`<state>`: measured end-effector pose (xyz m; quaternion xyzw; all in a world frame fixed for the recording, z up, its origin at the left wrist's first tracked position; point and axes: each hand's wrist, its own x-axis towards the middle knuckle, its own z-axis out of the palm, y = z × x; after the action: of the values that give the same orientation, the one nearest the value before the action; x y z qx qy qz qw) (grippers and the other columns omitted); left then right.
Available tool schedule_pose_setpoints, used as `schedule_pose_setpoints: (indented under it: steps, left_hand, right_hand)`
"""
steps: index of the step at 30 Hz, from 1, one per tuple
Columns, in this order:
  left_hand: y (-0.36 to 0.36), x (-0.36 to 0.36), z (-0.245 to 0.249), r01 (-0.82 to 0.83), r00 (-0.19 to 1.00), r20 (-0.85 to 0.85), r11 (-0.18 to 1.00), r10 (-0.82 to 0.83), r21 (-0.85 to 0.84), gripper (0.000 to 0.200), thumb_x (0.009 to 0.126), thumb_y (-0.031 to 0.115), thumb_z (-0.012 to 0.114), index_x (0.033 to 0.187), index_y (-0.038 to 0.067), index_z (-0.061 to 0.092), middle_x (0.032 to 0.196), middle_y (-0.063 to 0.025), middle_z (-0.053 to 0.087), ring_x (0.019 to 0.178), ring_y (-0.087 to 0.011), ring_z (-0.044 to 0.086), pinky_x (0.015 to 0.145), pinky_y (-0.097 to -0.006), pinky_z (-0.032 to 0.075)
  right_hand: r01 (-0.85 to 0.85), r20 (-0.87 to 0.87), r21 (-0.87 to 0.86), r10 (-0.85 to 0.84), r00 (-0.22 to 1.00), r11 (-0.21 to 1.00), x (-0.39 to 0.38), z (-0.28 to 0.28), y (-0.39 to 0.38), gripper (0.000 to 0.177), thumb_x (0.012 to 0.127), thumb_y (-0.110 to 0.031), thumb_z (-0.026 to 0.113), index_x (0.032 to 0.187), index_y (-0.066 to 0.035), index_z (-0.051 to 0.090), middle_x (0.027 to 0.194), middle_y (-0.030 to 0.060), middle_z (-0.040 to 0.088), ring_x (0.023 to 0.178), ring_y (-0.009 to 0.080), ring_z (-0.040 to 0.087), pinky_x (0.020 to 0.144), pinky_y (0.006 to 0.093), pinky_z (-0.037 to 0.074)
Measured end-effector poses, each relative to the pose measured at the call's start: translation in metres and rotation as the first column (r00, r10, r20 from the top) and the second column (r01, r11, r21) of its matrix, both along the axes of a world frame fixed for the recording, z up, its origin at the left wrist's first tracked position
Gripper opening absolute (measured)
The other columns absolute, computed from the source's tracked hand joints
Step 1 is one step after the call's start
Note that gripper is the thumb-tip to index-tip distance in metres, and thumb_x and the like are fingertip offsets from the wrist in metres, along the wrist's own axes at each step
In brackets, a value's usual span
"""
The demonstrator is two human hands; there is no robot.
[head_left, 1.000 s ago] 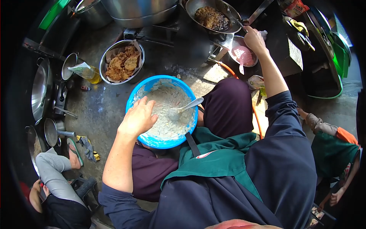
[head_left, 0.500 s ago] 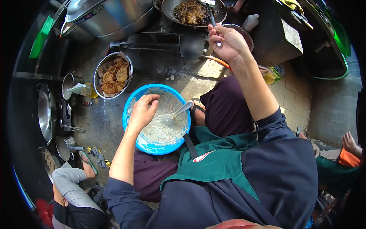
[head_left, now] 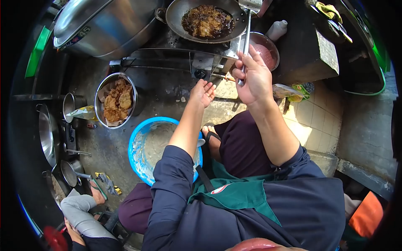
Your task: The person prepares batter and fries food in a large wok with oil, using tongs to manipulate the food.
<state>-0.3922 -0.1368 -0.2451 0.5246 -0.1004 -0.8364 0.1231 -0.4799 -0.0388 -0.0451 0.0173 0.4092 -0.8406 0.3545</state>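
My right hand (head_left: 256,79) is closed round the handle of a metal spatula (head_left: 247,35), whose flat blade is beside the wok's right rim. In the wok (head_left: 171,19), a browned batch of food (head_left: 208,26) sits in dark bubbling oil. My left hand (head_left: 204,93) is empty, with its fingers apart, just below the stove knob (head_left: 200,73). Under my left forearm is a blue basin (head_left: 135,140) of pale batter (head_left: 161,140). A spoon (head_left: 201,142) shows partly at its right side; the forearm hides the rest.
A steel bowl (head_left: 98,115) at left holds fried pieces (head_left: 117,102). A large metal pot (head_left: 113,29) stands left of the wok. Right of the stove are a steel bowl (head_left: 277,58) with something pink and a white bottle (head_left: 277,30). Another person's leg (head_left: 81,209) is at lower left.
My left hand has moved from over the batter up and right toward the stove knob. My right hand, still holding the spatula, is lower in view. The view has shifted, showing more of the stove.
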Motion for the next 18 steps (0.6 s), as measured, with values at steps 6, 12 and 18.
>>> schedule_pose_setpoints:
  steps: [6,12,18]
  left_hand:
    - [-0.016,-0.014,-0.03,-0.176,0.984,0.038,0.983,0.174,0.059,0.027,0.093,0.036,0.055,0.096,0.009,0.054,0.091,-0.0056,0.061,0.085,-0.0224,0.061,0.074,-0.0385,0.048]
    - [-0.02,-0.016,-0.032,-0.151,0.987,0.066,0.987,0.148,0.049,0.023,0.089,0.028,0.064,0.093,0.007,0.055,0.085,-0.0039,0.062,0.081,-0.0187,0.061,0.07,-0.0338,0.049]
    - [-0.023,-0.013,-0.034,0.039,0.981,0.193,0.96,0.016,-0.278,0.022,0.084,0.022,0.069,0.089,0.005,0.058,0.085,-0.0064,0.063,0.074,-0.018,0.062,0.061,-0.0341,0.052]
  right_hand:
    - [-0.004,0.028,-0.066,0.006,1.0,0.998,-0.001,0.002,0.002,0.04,0.092,0.0,0.051,0.131,-0.004,0.041,0.1,0.0076,0.056,0.072,0.0087,0.049,0.051,0.0178,0.038]
    - [-0.027,0.015,-0.077,0.029,0.999,0.997,-0.002,0.003,0.001,0.039,0.093,-0.002,0.049,0.132,-0.003,0.041,0.102,0.0082,0.056,0.073,0.0088,0.05,0.051,0.0176,0.039]
    - [-0.04,0.008,-0.087,0.041,0.999,0.995,0.002,0.003,-0.001,0.04,0.093,-0.002,0.048,0.132,-0.003,0.04,0.103,0.0081,0.056,0.074,0.0081,0.05,0.05,0.0173,0.039]
